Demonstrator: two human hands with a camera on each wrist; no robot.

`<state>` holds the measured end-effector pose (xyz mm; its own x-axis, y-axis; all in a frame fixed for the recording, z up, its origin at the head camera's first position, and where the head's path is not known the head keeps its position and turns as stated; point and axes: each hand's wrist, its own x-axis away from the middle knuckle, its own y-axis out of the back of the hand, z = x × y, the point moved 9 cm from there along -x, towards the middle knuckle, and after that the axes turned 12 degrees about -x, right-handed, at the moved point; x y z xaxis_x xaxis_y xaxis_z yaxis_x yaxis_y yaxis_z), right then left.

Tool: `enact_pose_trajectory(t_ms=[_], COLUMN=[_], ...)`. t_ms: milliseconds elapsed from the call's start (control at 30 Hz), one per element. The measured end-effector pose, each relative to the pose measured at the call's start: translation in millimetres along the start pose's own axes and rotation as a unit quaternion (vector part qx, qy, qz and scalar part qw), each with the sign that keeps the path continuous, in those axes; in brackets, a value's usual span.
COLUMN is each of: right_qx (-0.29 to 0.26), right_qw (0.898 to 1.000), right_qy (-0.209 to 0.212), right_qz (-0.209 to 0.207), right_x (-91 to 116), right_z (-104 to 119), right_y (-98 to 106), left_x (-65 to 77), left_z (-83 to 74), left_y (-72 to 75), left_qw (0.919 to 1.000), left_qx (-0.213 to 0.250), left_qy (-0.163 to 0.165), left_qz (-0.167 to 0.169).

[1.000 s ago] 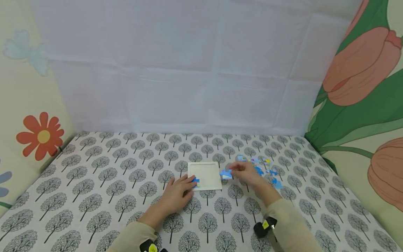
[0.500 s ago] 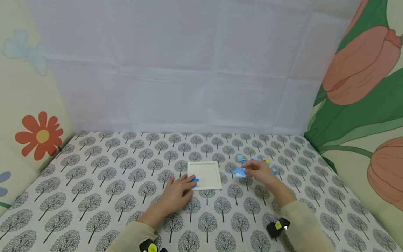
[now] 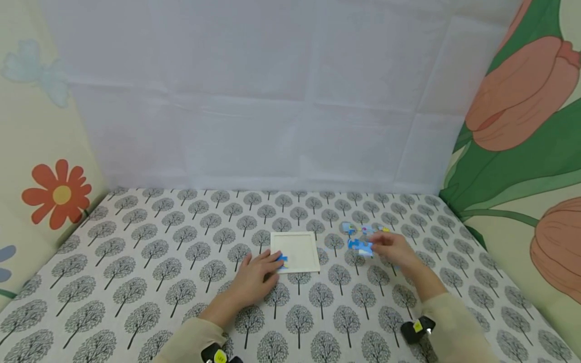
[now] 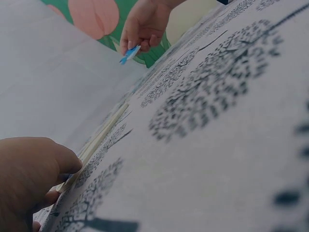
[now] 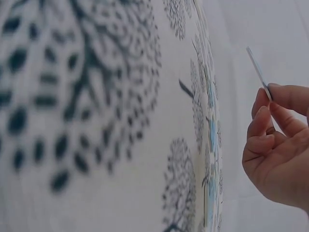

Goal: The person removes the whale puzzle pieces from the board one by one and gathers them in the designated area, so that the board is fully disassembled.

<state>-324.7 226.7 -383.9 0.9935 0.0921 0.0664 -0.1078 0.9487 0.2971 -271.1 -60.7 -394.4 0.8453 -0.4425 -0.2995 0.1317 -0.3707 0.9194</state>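
Observation:
My left hand (image 3: 255,279) rests on the lower left corner of a square white puzzle tray (image 3: 301,249), fingers stretched over its edge. Blue puzzle pieces (image 3: 283,259) peek out beside those fingertips, partly covered. To the right, my right hand (image 3: 394,248) pinches a blue and white puzzle piece (image 3: 360,247) between thumb and fingers. In the left wrist view that piece (image 4: 130,54) is held up off the cloth; the right wrist view shows it edge-on as a thin sheet (image 5: 259,71). Loose puzzle pieces (image 3: 348,228) lie just behind the right hand.
A white cloth printed with dark trees (image 3: 199,252) covers the table. A white sheet (image 3: 254,101) hangs behind it, with flower-patterned walls on both sides. More loose pieces (image 3: 365,230) are partly hidden by the right hand.
My right hand has moved right, away from the tray and towards the loose pieces, carrying the pinched puzzle piece. The left hand and the tray have stayed in place.

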Motion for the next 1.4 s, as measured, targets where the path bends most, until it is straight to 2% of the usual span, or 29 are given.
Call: enact_pose_trajectory(t_ms=[167, 300, 433, 633, 1067, 1400], right_qx=[0.004, 0.008, 0.003, 0.011, -0.007, 0.021], right_qw=[1.0, 1.0, 1.0, 0.999, 0.999, 0.999], right_qy=[-0.006, 0.004, -0.007, -0.024, -0.016, -0.014], right_qz=[-0.011, -0.003, 0.008, 0.018, 0.032, 0.037], right_x=[3.0, 4.2, 4.7, 6.7, 6.7, 7.3], right_z=[-4.4, -7.1, -11.3, -16.8, -29.2, -32.1], right_y=[9.4, 15.1, 18.4, 20.4, 27.1, 24.9], left_x=[0.2, -0.1, 0.0, 0.5, 0.9, 0.8], left_z=[0.4, 0.7, 0.5, -0.1, -0.2, 0.1], left_y=[0.0, -0.5, -0.4, 0.7, 0.5, 0.6], left_qw=[1.0, 1.0, 1.0, 1.0, 1.0, 1.0], left_qx=[-0.001, -0.002, 0.0, 0.003, 0.0, 0.003], left_qy=[0.0, 0.001, 0.0, -0.001, -0.002, 0.0], left_qz=[0.0, 0.0, -0.002, -0.006, -0.003, -0.002])
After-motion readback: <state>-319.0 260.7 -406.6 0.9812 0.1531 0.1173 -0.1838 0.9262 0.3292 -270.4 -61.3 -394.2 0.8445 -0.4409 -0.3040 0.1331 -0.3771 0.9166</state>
